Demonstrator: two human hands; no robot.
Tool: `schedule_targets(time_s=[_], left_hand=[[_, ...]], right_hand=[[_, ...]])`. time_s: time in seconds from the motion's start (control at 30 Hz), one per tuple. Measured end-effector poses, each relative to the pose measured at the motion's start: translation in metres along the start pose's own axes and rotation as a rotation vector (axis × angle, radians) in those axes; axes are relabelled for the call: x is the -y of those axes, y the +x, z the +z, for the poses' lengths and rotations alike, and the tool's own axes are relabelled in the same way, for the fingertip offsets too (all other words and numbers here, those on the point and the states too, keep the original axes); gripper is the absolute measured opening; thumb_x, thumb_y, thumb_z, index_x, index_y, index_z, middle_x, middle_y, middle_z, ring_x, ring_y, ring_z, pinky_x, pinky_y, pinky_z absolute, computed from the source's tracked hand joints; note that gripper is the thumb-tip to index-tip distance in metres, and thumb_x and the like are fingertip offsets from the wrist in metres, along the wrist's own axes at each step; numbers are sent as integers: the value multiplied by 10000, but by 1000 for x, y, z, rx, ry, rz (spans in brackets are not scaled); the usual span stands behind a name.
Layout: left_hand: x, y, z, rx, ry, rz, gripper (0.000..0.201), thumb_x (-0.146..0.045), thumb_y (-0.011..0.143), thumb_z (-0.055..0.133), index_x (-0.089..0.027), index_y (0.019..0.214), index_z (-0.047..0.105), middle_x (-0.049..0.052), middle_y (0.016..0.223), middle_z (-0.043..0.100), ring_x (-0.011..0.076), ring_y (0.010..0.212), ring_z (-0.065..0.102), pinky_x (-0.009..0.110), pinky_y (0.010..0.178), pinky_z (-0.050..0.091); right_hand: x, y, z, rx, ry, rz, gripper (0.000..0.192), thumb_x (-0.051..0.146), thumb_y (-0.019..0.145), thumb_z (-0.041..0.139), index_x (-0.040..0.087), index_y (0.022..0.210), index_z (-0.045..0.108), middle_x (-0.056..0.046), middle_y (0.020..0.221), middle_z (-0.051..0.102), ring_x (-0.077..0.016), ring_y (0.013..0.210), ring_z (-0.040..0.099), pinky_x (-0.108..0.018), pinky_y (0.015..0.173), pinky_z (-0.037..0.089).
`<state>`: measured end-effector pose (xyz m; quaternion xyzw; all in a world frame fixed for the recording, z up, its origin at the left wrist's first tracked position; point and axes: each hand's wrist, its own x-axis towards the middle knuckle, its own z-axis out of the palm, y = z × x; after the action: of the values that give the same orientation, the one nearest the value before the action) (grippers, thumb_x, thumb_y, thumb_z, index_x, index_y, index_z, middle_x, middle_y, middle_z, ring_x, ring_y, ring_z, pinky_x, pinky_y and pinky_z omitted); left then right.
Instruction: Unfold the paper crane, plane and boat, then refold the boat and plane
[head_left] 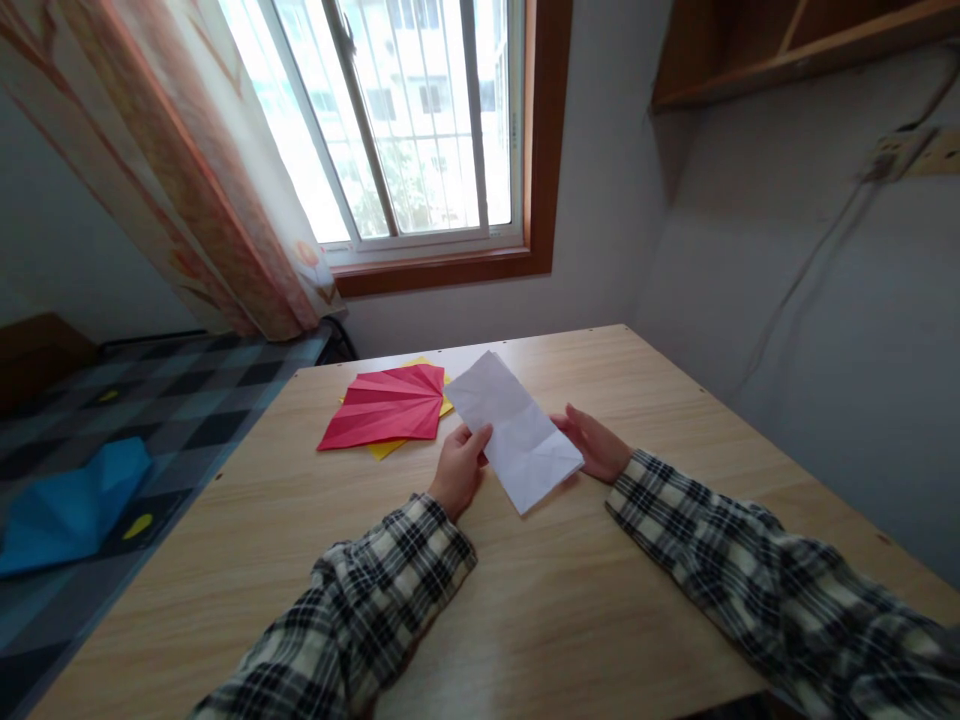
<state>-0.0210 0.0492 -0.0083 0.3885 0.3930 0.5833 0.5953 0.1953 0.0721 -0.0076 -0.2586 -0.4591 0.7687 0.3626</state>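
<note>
A folded sheet of white paper (517, 430), marked with creases, is held tilted above the wooden table. My left hand (461, 465) pinches its left edge, with the thumb on top and the fingers mostly hidden underneath. Beside the paper's right edge is my right hand (596, 447), its fingers stretched toward the sheet and partly hidden behind it. Whether those fingertips touch the paper I cannot tell. Beyond my left hand, a creased red sheet of paper (390, 405) lies over yellow paper (388, 449), which shows only at the edges.
The light wooden table (480, 620) meets the wall below a window (420, 130). On its left is a bed with a checked cover (202, 420), where blue folded paper (82, 505) lies. A curtain (187, 170) hangs by the window; a shelf (795, 70) is at upper right.
</note>
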Motion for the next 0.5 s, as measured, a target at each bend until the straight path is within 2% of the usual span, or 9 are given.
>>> schedule_targets(time_s=[0.07, 0.23, 0.5], left_hand=[[0, 0, -1, 58, -9, -13, 394, -373, 694, 819, -128, 979, 701, 90, 961, 760, 208, 823, 700, 316, 744, 548], [0, 0, 0, 155, -35, -59, 400, -353, 729, 815, -121, 1037, 711, 117, 1005, 761, 248, 927, 708, 370, 859, 542], [-2, -2, -1, 199, 43, -35, 393, -388, 733, 820, -122, 1009, 730, 125, 994, 760, 263, 914, 706, 393, 863, 539]], right_hand=[[-5, 1, -2, -16, -22, 10, 569, 686, 837, 545, 187, 1073, 687, -107, 1014, 752, -220, 929, 708, -353, 894, 537], [-12, 4, -5, -50, -41, 11, 435, 555, 825, 658, 181, 1043, 699, -99, 985, 762, -220, 887, 720, -355, 797, 578], [-11, 3, -1, -101, -49, -19, 307, 381, 767, 757, 171, 985, 706, -77, 956, 762, -172, 795, 712, -284, 724, 581]])
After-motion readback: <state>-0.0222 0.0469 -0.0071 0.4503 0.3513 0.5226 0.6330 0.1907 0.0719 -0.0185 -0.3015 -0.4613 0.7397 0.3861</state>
